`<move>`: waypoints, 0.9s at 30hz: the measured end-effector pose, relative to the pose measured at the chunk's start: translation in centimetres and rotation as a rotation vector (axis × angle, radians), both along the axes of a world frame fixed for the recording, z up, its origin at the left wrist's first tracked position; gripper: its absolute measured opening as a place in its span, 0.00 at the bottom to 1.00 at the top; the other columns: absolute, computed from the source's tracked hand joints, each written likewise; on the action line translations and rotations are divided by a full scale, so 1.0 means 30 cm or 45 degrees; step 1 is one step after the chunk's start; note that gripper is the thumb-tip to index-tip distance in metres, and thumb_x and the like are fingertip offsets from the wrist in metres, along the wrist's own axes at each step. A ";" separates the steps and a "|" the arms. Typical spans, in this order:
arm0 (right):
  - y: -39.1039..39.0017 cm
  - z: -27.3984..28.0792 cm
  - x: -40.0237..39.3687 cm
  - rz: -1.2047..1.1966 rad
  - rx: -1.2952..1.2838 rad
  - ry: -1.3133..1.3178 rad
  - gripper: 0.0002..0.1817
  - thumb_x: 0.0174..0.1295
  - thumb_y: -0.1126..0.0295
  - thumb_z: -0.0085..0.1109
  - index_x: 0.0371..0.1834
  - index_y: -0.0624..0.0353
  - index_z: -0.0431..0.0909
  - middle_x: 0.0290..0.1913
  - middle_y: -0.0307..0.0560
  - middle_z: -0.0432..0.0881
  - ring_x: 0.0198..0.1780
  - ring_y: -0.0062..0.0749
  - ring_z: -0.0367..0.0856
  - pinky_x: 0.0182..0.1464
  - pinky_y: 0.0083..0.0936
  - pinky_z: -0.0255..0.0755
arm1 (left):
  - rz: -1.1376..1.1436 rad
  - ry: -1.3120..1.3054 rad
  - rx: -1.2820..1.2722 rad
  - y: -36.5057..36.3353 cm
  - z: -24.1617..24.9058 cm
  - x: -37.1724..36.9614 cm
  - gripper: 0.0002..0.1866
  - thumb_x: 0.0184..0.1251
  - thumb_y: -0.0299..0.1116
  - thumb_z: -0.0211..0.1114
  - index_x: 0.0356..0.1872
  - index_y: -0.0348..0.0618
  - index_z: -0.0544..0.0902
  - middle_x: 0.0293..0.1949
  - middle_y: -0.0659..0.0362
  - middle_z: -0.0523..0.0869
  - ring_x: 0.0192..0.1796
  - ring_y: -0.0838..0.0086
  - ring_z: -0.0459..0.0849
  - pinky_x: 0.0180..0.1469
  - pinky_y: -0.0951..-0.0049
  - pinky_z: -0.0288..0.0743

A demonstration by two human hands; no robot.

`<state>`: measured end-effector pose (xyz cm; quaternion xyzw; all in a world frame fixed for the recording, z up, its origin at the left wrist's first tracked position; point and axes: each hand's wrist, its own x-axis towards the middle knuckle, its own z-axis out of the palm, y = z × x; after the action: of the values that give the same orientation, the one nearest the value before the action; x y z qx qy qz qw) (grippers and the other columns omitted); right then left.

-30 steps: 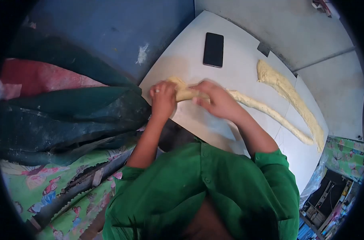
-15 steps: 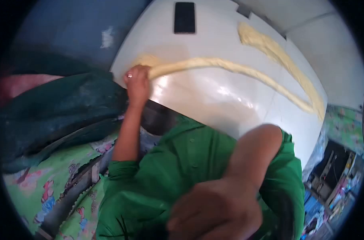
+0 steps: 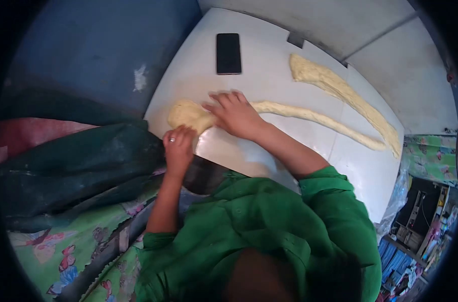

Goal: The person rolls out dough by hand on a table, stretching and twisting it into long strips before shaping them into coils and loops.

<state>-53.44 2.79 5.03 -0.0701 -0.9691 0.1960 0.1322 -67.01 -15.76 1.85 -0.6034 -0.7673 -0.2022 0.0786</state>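
A long pale-yellow dough rope (image 3: pixel 314 118) lies in a curve across the white table (image 3: pixel 269 45), with a thick rounded lump (image 3: pixel 185 111) at its left end. My left hand (image 3: pixel 179 148), a ring on one finger, is closed with curled fingers on the near edge of that lump. Flat on the dough just right of the lump rests my right hand (image 3: pixel 235 115), its fingers stretched out and apart. The piece of dough under its palm is hidden. Farther back, a second dough strip (image 3: pixel 334 88) slants down to the right, its narrow tip close to the rope's right end.
A black phone (image 3: pixel 229 54) lies toward the table's far side. Dark green cloth (image 3: pixel 83 161) bunches at the left, above butterfly-printed fabric (image 3: pixel 42 246). A blue wall (image 3: pixel 108 55) stands at the left; shelves with assorted items (image 3: pixel 423 216) are at the right.
My right hand has moved from close to the camera out onto the dough. My left hand has shifted slightly toward me, uncovering the lump. The camera view has tilted upward.
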 end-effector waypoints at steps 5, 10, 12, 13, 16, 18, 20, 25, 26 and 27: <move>0.036 0.115 0.030 0.242 -0.110 -0.529 0.33 0.61 0.52 0.55 0.66 0.57 0.64 0.68 0.51 0.64 0.68 0.48 0.62 0.69 0.46 0.52 | -0.097 -0.177 -0.021 -0.028 -0.008 -0.023 0.16 0.54 0.24 0.59 0.45 0.46 0.81 0.47 0.58 0.81 0.59 0.66 0.75 0.62 0.56 0.60; 0.031 0.017 -0.299 -0.337 -0.073 0.250 0.35 0.64 0.52 0.52 0.72 0.51 0.56 0.72 0.55 0.56 0.74 0.49 0.52 0.71 0.53 0.44 | -0.081 -0.151 0.073 0.015 0.020 -0.020 0.19 0.54 0.30 0.62 0.50 0.49 0.80 0.52 0.52 0.75 0.63 0.62 0.70 0.65 0.52 0.56; -0.014 -0.094 -0.341 -0.076 -0.043 -0.212 0.35 0.67 0.48 0.44 0.75 0.43 0.49 0.76 0.52 0.48 0.77 0.45 0.43 0.72 0.59 0.33 | -0.084 -0.124 0.064 0.018 0.034 -0.061 0.18 0.56 0.34 0.63 0.50 0.50 0.80 0.56 0.51 0.73 0.66 0.60 0.67 0.67 0.52 0.54; 0.001 -0.101 -0.347 -0.094 -0.062 -0.213 0.35 0.67 0.48 0.44 0.75 0.43 0.49 0.76 0.52 0.48 0.77 0.45 0.43 0.72 0.59 0.33 | -0.108 -0.162 -0.023 0.010 0.030 -0.078 0.18 0.58 0.36 0.63 0.50 0.50 0.81 0.57 0.52 0.73 0.66 0.60 0.67 0.67 0.52 0.54; 0.048 -0.104 -0.368 -0.240 0.405 -0.157 0.34 0.68 0.43 0.36 0.76 0.36 0.44 0.77 0.47 0.41 0.78 0.41 0.36 0.71 0.63 0.24 | -0.114 -0.201 -0.134 0.007 0.026 -0.086 0.18 0.60 0.39 0.62 0.53 0.51 0.80 0.59 0.54 0.73 0.67 0.59 0.66 0.68 0.51 0.52; 0.013 -0.108 -0.395 -0.266 0.245 -0.114 0.34 0.68 0.40 0.32 0.76 0.37 0.46 0.77 0.47 0.43 0.78 0.41 0.37 0.69 0.66 0.22 | -0.064 -0.226 -0.132 -0.002 0.010 -0.083 0.19 0.60 0.39 0.62 0.54 0.51 0.79 0.58 0.55 0.74 0.67 0.60 0.66 0.68 0.50 0.52; 0.048 -0.133 -0.385 -0.140 0.199 0.040 0.35 0.68 0.40 0.30 0.76 0.37 0.46 0.77 0.46 0.43 0.78 0.41 0.37 0.70 0.64 0.21 | -0.037 -0.248 -0.093 0.002 0.008 -0.074 0.19 0.61 0.40 0.62 0.54 0.52 0.79 0.58 0.55 0.75 0.67 0.59 0.66 0.68 0.51 0.51; 0.057 -0.131 -0.525 -0.121 0.410 -0.058 0.34 0.68 0.39 0.28 0.75 0.36 0.48 0.77 0.41 0.43 0.78 0.40 0.36 0.70 0.64 0.21 | 0.019 -0.255 -0.157 -0.032 0.015 -0.060 0.20 0.64 0.42 0.61 0.56 0.51 0.78 0.62 0.56 0.73 0.69 0.61 0.64 0.68 0.54 0.48; 0.044 -0.127 -0.548 -0.011 0.277 0.082 0.33 0.68 0.39 0.26 0.75 0.36 0.48 0.78 0.40 0.42 0.78 0.39 0.34 0.70 0.63 0.18 | 0.024 -0.251 -0.145 -0.028 0.008 -0.053 0.20 0.64 0.42 0.61 0.56 0.51 0.78 0.62 0.56 0.73 0.69 0.61 0.64 0.68 0.54 0.48; 0.037 -0.096 -0.557 0.002 0.223 -0.319 0.34 0.69 0.39 0.23 0.75 0.38 0.49 0.78 0.40 0.41 0.78 0.38 0.33 0.70 0.63 0.17 | 0.027 -0.271 -0.118 -0.031 0.003 -0.046 0.20 0.64 0.42 0.61 0.56 0.51 0.78 0.63 0.56 0.72 0.69 0.61 0.64 0.68 0.53 0.48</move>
<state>-70.15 3.90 2.16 -0.0816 -0.9914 0.1007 0.0159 -68.38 -16.70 1.94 -0.5732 -0.7863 -0.2286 -0.0293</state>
